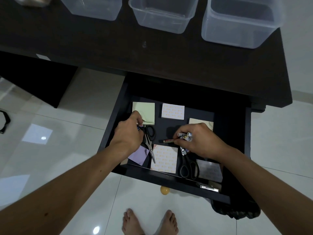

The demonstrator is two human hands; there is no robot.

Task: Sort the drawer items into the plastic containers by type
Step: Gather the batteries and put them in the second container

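The open dark drawer (233, 126) holds paper pads, two scissors and batteries. My left hand (129, 133) pinches a small battery (141, 126) beside the handles of the left scissors (149, 143). My right hand (198, 141) grips several white batteries (185, 135) and its fingertips touch a red-and-gold battery (168, 141) lying on the drawer floor. A second pair of scissors (187, 164) lies under my right wrist. Three clear plastic containers (94, 9) (163, 16) (237, 26) stand on the desk behind the drawer.
Pads in the drawer: green (144, 111), patterned white (172, 111), beige (201, 122), purple (138, 155), patterned (164, 158), grey (210, 168). A metal item (209, 187) lies on the drawer front. A yellow knob (164, 190) hangs below. My bare feet (150, 221) stand on white tiles.
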